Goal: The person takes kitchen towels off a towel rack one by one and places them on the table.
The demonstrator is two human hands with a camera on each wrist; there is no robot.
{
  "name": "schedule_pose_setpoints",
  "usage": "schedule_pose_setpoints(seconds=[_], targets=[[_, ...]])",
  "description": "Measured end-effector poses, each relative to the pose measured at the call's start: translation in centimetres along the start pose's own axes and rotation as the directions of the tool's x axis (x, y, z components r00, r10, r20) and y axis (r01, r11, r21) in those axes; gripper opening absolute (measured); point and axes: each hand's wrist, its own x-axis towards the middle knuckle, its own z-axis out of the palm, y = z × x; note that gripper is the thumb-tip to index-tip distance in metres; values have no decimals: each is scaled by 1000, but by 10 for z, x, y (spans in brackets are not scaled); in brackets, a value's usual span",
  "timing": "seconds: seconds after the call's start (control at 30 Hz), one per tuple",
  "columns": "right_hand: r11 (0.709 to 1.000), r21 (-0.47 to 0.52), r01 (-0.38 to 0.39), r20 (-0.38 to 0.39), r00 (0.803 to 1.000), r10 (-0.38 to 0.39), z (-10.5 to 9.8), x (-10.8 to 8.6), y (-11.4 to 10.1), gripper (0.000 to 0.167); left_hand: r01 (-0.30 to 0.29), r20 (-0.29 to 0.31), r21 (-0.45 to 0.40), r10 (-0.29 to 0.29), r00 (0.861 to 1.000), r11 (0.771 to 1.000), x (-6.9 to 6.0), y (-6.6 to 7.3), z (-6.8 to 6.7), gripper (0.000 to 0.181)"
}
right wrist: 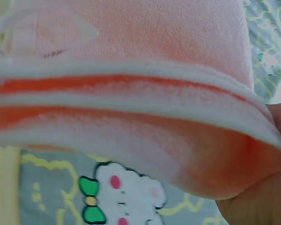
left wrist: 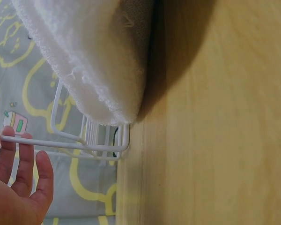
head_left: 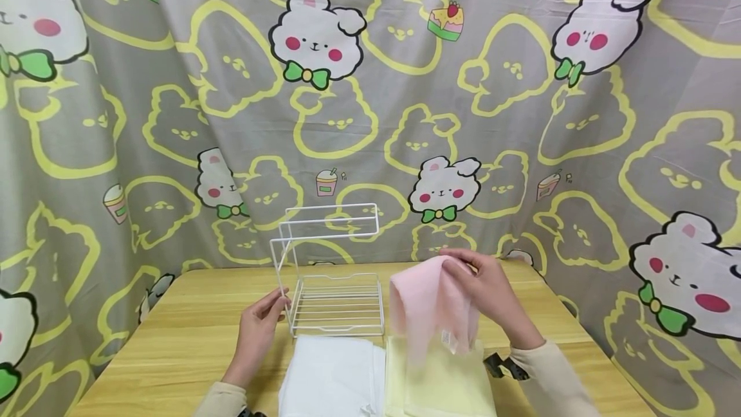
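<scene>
A white two-tier wire rack [head_left: 336, 329] stands near the back of the table. At its left side my left hand [head_left: 260, 330] pinches the upright wire; in the left wrist view the thumb is mostly cut off, and the fingers [left wrist: 24, 171] bend behind the white rod [left wrist: 47, 143]. My right hand [head_left: 486, 282] grips a pink towel [head_left: 425, 301] by its top, to the right of the rack. The towel hangs folded over a yellow towel [head_left: 440, 385], with a small white label showing. In the right wrist view its layered edges [right wrist: 131, 103] fill the middle.
A folded white towel [head_left: 330, 378] lies in front of the rack, left of the yellow one. The wooden table [head_left: 173, 340] ends at a cartoon-print curtain [head_left: 370, 114] behind and at both sides. Dark straps [head_left: 506, 367] circle the wrists.
</scene>
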Motion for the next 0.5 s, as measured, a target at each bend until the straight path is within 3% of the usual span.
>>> schedule_pose_setpoints(seconds=[0.23, 0.5], targets=[[998, -60, -34, 90, 995, 39, 17, 11, 32, 25, 11, -6, 4, -11, 1000, 1000, 0, 0, 0, 37], [984, -177, -32, 124, 991, 55, 25, 27, 63, 26, -10, -23, 25, 11, 1000, 1000, 0, -1, 2, 35]])
